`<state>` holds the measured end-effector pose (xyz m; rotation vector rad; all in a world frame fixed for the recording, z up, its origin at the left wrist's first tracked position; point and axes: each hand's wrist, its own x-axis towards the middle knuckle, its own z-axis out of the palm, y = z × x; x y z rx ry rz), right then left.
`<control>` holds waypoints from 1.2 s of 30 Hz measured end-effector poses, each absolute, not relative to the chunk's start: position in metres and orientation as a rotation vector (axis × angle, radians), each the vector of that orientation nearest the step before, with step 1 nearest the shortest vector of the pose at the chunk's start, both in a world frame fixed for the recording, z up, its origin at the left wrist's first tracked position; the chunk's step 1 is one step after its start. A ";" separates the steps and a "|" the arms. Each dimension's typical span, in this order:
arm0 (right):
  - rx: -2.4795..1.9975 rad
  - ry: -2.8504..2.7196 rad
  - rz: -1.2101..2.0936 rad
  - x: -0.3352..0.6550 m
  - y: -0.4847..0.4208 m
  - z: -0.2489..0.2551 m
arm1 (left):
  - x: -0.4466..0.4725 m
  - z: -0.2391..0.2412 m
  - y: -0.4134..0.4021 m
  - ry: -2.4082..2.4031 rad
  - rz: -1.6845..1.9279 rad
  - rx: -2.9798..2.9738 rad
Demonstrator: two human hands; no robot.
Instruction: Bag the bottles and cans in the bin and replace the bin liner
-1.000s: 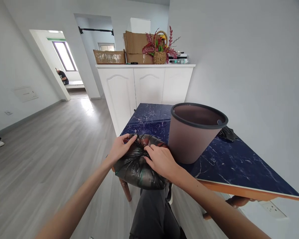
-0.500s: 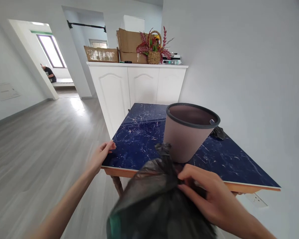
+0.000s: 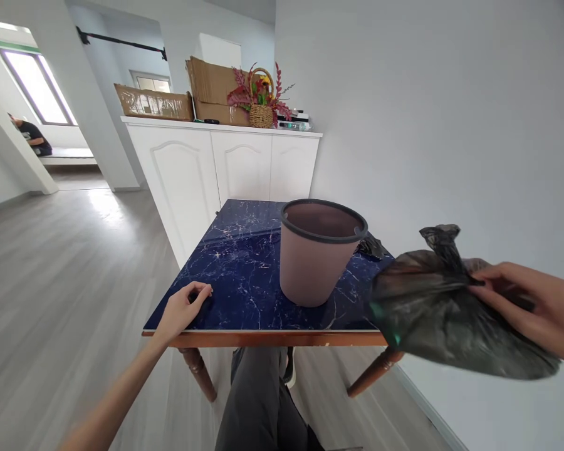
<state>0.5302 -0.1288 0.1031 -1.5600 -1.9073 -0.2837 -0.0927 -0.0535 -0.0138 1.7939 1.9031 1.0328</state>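
Observation:
A filled black garbage bag (image 3: 432,313) with a twisted, knotted top hangs off to the right, past the table's front corner. My right hand (image 3: 531,307) is closed on it just below the knot. On the table stands a pinkish-brown trash bin (image 3: 310,269) with a dark rim, upright, its visible inside bare. My left hand (image 3: 183,307) rests at the front left of the blue marbled table (image 3: 244,269), fingers curled in to the thumb with nothing between them. Behind the bin lies a crumpled piece of black plastic (image 3: 371,247).
A white cabinet (image 3: 183,169) stands beyond the table, bearing cardboard boxes (image 3: 155,103) and a flower basket (image 3: 262,116). A wall runs along the right. My legs (image 3: 258,401) are under the table's front edge. Another person (image 3: 34,138) sits in the far left room.
My right hand has carried the garbage bag from in front of the table out to the right. My left hand has slid onto the tabletop and curled. The view has shifted right.

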 end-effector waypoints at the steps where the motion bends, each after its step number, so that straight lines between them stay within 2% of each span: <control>1: -1.609 -1.930 -0.254 0.536 -0.117 0.102 | -0.094 -0.014 -0.054 1.906 1.023 1.800; 6: -1.753 -1.890 -0.151 0.554 -0.053 0.088 | -0.095 -0.012 -0.055 1.945 0.985 1.794; 16: -1.687 -1.943 -0.119 0.572 0.026 0.021 | -0.083 0.000 -0.058 2.016 0.983 1.778; 21: -1.676 -1.983 -0.239 0.557 0.003 0.014 | -0.082 -0.001 -0.058 2.026 0.986 1.783; 26: -1.438 -1.992 -0.389 0.513 -0.073 0.018 | -0.083 -0.001 -0.057 2.049 0.971 1.778; 31: -1.156 -2.213 0.022 0.462 -0.136 -0.005 | -0.085 -0.001 -0.053 2.097 0.957 1.797; 36: -1.178 -2.055 0.317 0.439 -0.127 -0.034 | -0.085 0.003 -0.052 2.120 0.925 1.816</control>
